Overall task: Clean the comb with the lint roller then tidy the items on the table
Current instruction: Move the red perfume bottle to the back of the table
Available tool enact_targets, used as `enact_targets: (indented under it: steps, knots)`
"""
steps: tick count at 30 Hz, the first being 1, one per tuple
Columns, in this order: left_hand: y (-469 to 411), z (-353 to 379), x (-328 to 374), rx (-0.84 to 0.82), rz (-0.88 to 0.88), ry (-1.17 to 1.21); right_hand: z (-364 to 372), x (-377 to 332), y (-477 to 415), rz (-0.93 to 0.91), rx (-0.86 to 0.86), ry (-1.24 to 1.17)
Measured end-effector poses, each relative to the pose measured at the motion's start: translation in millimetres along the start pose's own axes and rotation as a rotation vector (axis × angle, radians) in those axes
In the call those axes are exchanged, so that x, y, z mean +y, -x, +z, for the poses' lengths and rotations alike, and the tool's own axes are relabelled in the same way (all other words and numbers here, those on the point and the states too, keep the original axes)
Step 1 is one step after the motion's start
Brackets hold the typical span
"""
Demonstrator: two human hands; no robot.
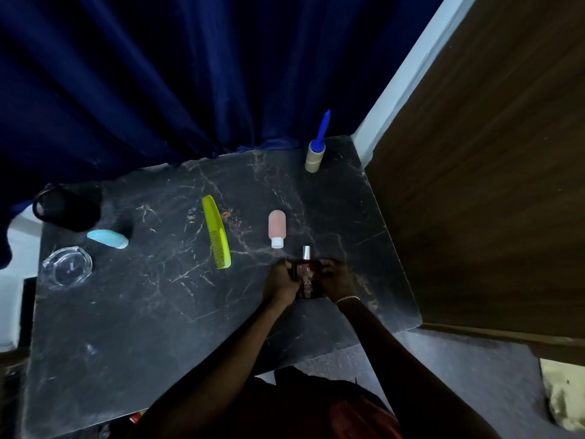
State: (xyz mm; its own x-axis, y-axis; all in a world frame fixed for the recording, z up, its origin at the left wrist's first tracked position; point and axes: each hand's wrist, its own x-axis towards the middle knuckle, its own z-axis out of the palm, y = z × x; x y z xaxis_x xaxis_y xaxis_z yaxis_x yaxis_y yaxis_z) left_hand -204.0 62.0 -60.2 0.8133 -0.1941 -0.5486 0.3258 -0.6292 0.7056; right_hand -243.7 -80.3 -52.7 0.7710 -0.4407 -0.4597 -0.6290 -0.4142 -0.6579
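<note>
Both my arms are bare and stretched forward, forearms converging on the bottle (306, 278). My left hand (281, 285) grips the bottle's left side, fingers curled round its edge, back of hand up. My right hand (338, 278) grips the bottle's right side, fingers curled the same way. The hands mirror each other with the bottle clamped between them. Thumbs: can't tell. There's a thin bracelet (347, 299) on my right wrist, just near-right of the bottle. Left forearm runs in from the bottle's near-left, right forearm from its near-right.
</note>
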Motion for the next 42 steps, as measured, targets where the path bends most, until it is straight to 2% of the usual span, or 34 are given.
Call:
enact_targets:
  steps: [12, 18, 24, 32, 42]
  knots:
    - [5.5, -36.5, -12.6, 0.049, -0.002, -0.034, 14.8, -30.2, 19.7, -0.068, -0.02, -0.015]
    - [11.9, -76.3, -26.2, 0.075, -0.002, 0.018, 42.9, -57.4, 24.1, -0.036, -0.049, -0.047]
    - [18.3, -121.6, -43.9, 0.147, -0.006, 0.049, 83.3, -79.1, 21.3, -0.097, -0.095, -0.104]
    - [22.3, -188.9, -66.1, 0.203, -0.023, 0.074, 124.6, -141.5, 36.6, -0.116, -0.135, -0.166]
    - [4.5, -258.7, -71.7, 0.267, 0.028, 0.063, 162.5, -204.8, 29.7, -0.228, -0.212, -0.206]
